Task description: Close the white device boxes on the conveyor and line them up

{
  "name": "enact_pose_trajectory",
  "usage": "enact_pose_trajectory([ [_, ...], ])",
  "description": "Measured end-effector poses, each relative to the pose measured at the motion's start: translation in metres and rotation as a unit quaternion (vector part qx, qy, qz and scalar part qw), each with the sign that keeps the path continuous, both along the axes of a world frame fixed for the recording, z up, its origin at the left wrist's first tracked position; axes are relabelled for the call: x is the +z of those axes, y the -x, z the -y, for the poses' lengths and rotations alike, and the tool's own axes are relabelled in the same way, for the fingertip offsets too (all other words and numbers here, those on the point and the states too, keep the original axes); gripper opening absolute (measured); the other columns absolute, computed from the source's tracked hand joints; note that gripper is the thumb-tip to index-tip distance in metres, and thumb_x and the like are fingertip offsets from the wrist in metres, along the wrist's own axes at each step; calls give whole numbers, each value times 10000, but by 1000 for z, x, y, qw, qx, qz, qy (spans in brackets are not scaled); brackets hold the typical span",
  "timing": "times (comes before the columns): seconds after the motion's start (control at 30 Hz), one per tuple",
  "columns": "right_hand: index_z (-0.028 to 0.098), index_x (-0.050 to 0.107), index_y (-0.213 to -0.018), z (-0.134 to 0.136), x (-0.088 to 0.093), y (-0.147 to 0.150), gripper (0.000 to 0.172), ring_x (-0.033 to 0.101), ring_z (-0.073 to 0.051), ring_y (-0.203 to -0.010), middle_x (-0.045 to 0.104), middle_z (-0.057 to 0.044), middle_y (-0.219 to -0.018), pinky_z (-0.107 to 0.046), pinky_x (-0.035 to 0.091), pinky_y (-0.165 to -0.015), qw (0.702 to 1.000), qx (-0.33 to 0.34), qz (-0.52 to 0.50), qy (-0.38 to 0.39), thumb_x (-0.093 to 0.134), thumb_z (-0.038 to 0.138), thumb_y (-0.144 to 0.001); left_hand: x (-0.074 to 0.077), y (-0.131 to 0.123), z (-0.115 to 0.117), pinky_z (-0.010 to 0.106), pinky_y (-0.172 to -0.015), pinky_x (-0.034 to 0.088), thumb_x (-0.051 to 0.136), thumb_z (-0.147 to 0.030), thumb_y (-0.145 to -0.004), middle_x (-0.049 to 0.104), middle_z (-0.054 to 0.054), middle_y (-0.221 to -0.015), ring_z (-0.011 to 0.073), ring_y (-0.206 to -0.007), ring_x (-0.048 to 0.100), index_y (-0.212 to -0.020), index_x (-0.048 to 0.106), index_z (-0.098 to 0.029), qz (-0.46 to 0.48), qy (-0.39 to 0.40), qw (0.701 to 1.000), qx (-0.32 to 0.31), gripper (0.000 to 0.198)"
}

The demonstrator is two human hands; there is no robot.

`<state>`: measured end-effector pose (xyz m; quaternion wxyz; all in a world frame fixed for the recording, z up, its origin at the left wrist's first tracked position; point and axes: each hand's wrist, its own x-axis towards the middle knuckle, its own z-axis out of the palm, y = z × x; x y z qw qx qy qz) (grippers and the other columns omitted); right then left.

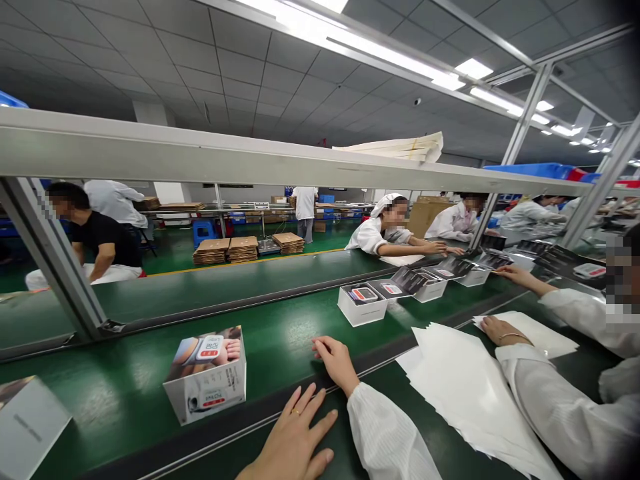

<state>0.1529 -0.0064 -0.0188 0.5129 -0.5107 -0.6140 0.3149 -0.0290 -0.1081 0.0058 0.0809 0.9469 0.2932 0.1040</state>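
My left hand [296, 433], with a ring on one finger, reaches over the near edge of the green conveyor belt with its fingers spread and nothing in it. Beyond it, my right hand [336, 360] in a white sleeve hovers at the belt, fingers loosely bent and holding nothing. To the left of both hands a closed printed box [215, 383] stands on the belt, showing a wrist blood pressure monitor. An open white box [363, 310] with a monitor inside lies ahead of my right hand. Neither hand touches a box.
Several open boxes [429, 288] line the belt at right. White sheets [470, 380] lie on the near table beside a co-worker's hand [503, 330]. Another box [30, 427] sits at far left. A metal shelf beam [210, 160] crosses ahead; a co-worker [370, 233] works opposite.
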Motion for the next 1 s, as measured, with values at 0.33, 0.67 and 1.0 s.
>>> enact_pose_trajectory([
  [0.33,172,722,-982,-3,-2,-2,491,696,-225,-728,748,-94,-871,-335,559,-703,1000,-4,-22,10,506,597,-867,6,1,4,601,-1124,317,516,-389,-984,300,45,-1570,337,-1438,266,-1499,333,-373,16,1,1000,2,547],
  [0.67,174,705,-1011,-6,2,-16,495,676,-239,-802,732,-102,-930,-355,519,-792,990,-125,-56,-27,462,578,-858,0,1,3,572,-1145,293,510,-412,-989,281,27,-1581,334,-1445,253,-1510,311,-369,21,-5,1000,0,559],
  [1.0,151,660,-894,-81,0,-126,620,644,-279,-883,693,-104,-839,-348,518,-722,918,-343,-195,41,641,691,-589,-33,-5,-14,478,-1068,414,475,-567,-979,487,122,-1454,329,-1342,452,-1471,388,-316,28,-173,984,-22,559],
])
